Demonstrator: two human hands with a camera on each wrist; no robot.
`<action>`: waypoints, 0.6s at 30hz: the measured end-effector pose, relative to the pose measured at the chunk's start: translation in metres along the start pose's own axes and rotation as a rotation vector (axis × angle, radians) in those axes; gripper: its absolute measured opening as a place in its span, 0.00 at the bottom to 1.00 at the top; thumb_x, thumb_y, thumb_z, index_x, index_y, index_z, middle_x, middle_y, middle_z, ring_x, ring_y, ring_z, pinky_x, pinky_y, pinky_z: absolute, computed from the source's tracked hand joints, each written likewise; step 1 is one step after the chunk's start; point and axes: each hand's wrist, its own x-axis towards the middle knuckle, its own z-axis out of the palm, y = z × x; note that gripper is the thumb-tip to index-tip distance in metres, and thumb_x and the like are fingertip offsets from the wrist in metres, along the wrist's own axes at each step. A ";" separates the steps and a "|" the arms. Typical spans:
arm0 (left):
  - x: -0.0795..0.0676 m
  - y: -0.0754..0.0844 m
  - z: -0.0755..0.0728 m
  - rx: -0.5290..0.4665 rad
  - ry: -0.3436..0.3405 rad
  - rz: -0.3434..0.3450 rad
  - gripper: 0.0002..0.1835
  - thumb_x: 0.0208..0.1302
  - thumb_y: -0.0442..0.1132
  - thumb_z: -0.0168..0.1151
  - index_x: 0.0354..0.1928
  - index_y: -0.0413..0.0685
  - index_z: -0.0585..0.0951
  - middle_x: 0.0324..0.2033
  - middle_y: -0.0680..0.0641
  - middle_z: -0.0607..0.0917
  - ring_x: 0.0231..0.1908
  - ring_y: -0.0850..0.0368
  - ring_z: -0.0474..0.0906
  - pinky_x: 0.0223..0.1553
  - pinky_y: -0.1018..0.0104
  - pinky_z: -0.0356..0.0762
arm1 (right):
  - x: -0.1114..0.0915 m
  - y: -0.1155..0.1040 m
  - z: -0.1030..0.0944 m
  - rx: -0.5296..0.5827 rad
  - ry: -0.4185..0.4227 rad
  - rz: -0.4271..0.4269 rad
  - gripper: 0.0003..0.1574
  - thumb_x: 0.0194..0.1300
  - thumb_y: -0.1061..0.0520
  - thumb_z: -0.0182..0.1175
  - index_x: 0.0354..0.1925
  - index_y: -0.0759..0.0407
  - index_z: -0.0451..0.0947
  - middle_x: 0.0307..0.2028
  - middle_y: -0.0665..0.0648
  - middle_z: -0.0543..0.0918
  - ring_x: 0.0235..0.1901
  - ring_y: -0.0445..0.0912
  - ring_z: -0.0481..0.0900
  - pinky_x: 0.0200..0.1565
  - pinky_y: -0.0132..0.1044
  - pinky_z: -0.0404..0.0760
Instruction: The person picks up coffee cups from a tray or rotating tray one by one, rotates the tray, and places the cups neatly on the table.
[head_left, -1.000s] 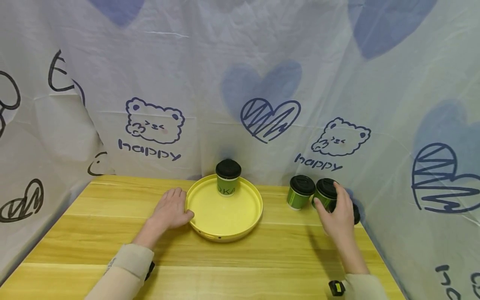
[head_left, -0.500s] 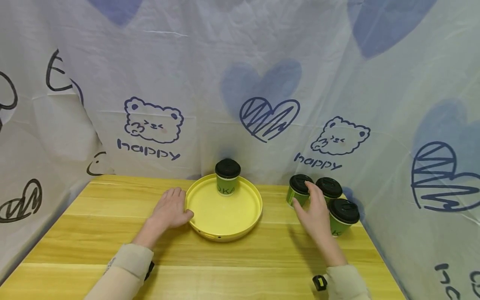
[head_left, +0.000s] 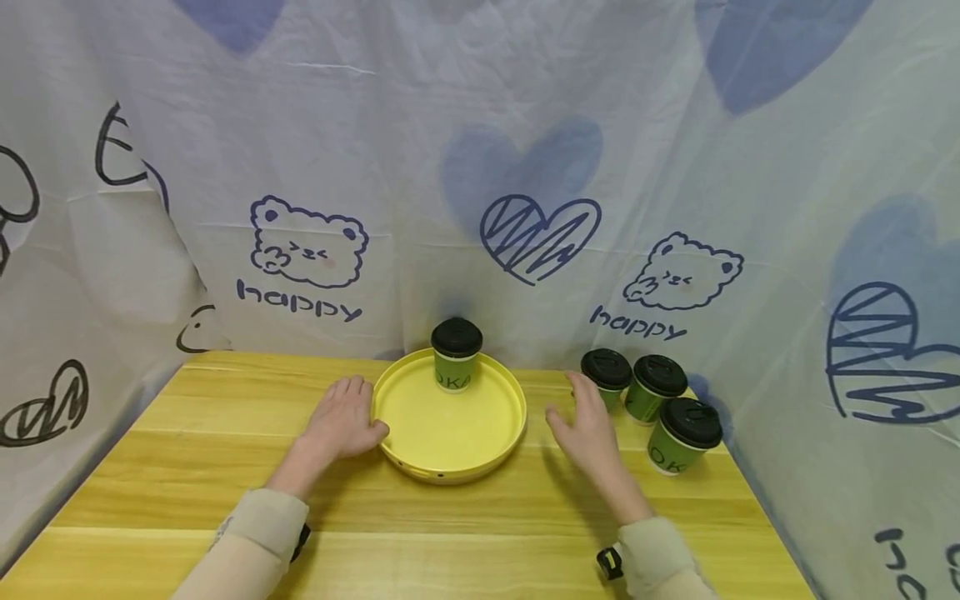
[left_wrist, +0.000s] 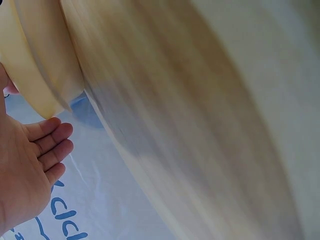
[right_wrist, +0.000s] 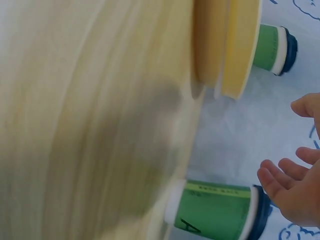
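Observation:
A round yellow tray (head_left: 452,429) lies on the wooden table, with a green paper cup (head_left: 454,372) with a black lid upright near its back rim. My left hand (head_left: 343,421) rests at the tray's left rim, fingers extended along the outside and thumb over the edge. In the left wrist view, that hand's fingers (left_wrist: 50,145) are loosely straight. My right hand (head_left: 588,429) holds nothing; thumb and fingers are spread apart, just in front of the leftmost of three lidded green cups (head_left: 606,369), which it partly covers. Another cup (head_left: 657,388) stands beside that one.
The third cup (head_left: 681,437) of the right-hand group stands nearest the table's right edge. A white cloth (head_left: 420,167) printed with blue hearts and bears hangs behind the wooden table (head_left: 450,550) and along both sides.
My right hand has moved left from the right-hand cups, past the leftmost one, toward the tray, carrying nothing. The left hand, tray and cups have stayed in place.

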 end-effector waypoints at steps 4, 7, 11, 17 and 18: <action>-0.001 0.001 0.001 -0.008 -0.005 -0.006 0.36 0.60 0.51 0.62 0.60 0.27 0.72 0.52 0.33 0.75 0.54 0.36 0.70 0.68 0.41 0.65 | 0.000 0.000 0.013 -0.020 -0.048 0.021 0.41 0.70 0.53 0.63 0.74 0.67 0.63 0.72 0.69 0.67 0.64 0.64 0.73 0.65 0.62 0.74; -0.001 0.002 0.000 -0.011 -0.004 -0.005 0.36 0.59 0.51 0.62 0.60 0.27 0.72 0.51 0.33 0.75 0.53 0.37 0.70 0.67 0.41 0.67 | 0.001 -0.001 0.021 -0.033 -0.084 0.042 0.39 0.70 0.53 0.63 0.73 0.67 0.65 0.71 0.70 0.69 0.65 0.65 0.72 0.67 0.61 0.73; -0.001 0.001 0.001 -0.007 0.006 0.000 0.35 0.59 0.51 0.62 0.58 0.28 0.73 0.49 0.34 0.75 0.51 0.38 0.69 0.64 0.42 0.68 | 0.002 -0.002 0.030 -0.045 -0.110 0.052 0.37 0.71 0.53 0.63 0.71 0.69 0.68 0.68 0.72 0.71 0.66 0.66 0.72 0.68 0.61 0.71; -0.001 0.000 0.002 -0.003 0.015 0.005 0.34 0.59 0.51 0.62 0.58 0.28 0.73 0.48 0.35 0.76 0.50 0.39 0.69 0.63 0.42 0.69 | 0.005 -0.005 0.039 -0.037 -0.131 0.049 0.31 0.71 0.54 0.61 0.65 0.72 0.74 0.62 0.72 0.77 0.59 0.65 0.78 0.62 0.58 0.78; -0.002 0.000 0.002 -0.002 0.014 0.005 0.34 0.59 0.51 0.62 0.58 0.28 0.73 0.48 0.35 0.76 0.50 0.39 0.69 0.63 0.42 0.69 | 0.006 -0.005 0.041 -0.029 -0.135 0.055 0.31 0.71 0.55 0.61 0.65 0.73 0.75 0.61 0.71 0.78 0.58 0.64 0.79 0.60 0.58 0.79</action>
